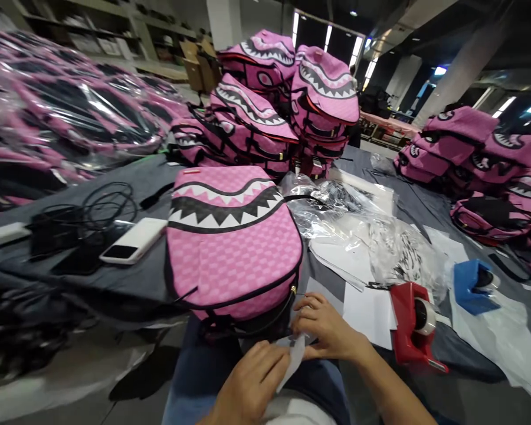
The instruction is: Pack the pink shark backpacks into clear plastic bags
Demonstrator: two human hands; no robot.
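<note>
A pink checkered backpack (pixel 236 254) with a black and white shark-tooth band lies on the dark cloth in front of me. Just below its lower right edge, my left hand (pixel 259 375) has its fingers closed on a small whitish translucent sheet (pixel 295 357). My right hand (pixel 321 327) is at the other side of this sheet, fingers curled, with the thumb beside it and the upper fingers near the backpack's zipper.
A red tape dispenser (pixel 409 324), white papers (pixel 367 313) and clear plastic bags (pixel 398 248) lie right. A white power bank (pixel 135 241) and cables (pixel 108 203) are left. Stacked pink backpacks (pixel 256 112) stand behind; plastic-wrapped ones (pixel 92 112) fill the far left.
</note>
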